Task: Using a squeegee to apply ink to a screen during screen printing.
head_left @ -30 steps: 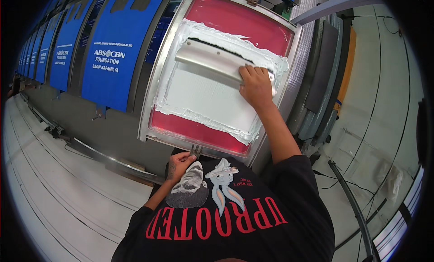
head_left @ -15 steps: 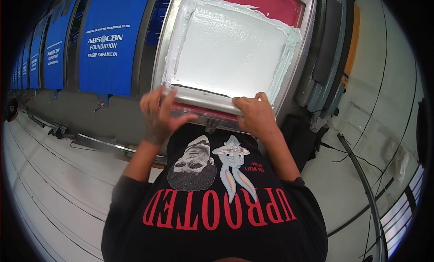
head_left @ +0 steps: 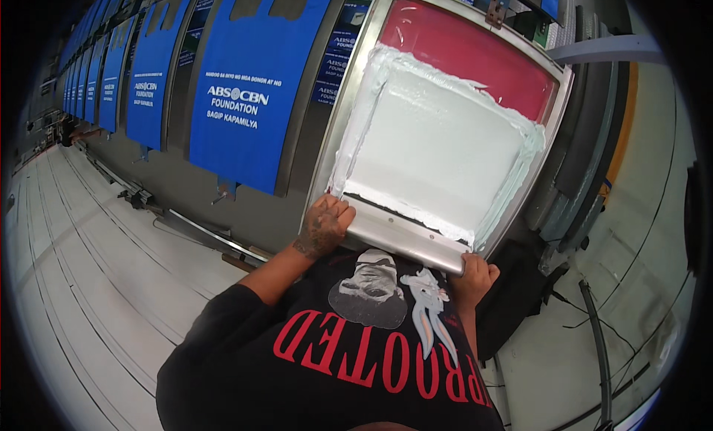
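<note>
A squeegee (head_left: pixel 405 238) with a metal handle lies across the near end of a silk screen's frame (head_left: pixel 564 89). My left hand (head_left: pixel 323 227) is wrapped round its left end. At the other end, the fingers of my right hand (head_left: pixel 474 279) are closed over the handle. Beyond the dark blade, white ink (head_left: pixel 445 156) covers much of the screen, with thicker ridges along both sides and the far edge. Bare red mesh (head_left: pixel 468 52) shows past the ink. The frame's near edge is hidden behind the squeegee and my shirt.
To the left, several blue printed fabric pieces (head_left: pixel 241 96) lie in a row on a long dark table (head_left: pixel 171 178). A hinge clamp (head_left: pixel 496 6) is at the frame's far edge. Dark padded rolls (head_left: pixel 587 134) and a black bag (head_left: pixel 512 297) are at the right.
My left hand, open before, has closed on the squeegee's left end. My right hand has shifted to the right end. The squeegee is closer to my body, and the view has turned.
</note>
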Demonstrator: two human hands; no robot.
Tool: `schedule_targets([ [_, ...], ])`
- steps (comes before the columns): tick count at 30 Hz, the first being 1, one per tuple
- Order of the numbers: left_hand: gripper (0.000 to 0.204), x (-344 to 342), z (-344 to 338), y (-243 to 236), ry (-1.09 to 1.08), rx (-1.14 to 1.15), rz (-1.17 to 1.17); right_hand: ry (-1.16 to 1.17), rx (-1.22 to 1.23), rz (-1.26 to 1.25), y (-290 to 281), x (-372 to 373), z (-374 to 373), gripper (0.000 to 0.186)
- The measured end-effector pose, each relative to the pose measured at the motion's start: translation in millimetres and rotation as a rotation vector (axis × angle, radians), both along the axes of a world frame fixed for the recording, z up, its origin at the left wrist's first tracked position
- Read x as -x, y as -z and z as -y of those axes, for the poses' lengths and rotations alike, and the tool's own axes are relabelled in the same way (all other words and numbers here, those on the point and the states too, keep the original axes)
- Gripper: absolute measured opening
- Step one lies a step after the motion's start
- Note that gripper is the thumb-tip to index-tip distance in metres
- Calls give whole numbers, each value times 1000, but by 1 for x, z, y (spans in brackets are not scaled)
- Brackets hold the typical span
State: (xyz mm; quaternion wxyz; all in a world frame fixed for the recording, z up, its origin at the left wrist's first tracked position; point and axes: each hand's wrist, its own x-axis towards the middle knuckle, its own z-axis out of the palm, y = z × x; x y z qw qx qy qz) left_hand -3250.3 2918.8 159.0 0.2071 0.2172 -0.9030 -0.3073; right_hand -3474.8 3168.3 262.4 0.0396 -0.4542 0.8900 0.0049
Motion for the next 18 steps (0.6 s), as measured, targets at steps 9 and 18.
schedule_targets([
  [9,27,188,189,-4,209,-151,82,6,-252,-167,-26,178,183,36],
  [18,13,17,18,-6,85,41,-11,19,41,-48,-19,23,28,15],
])
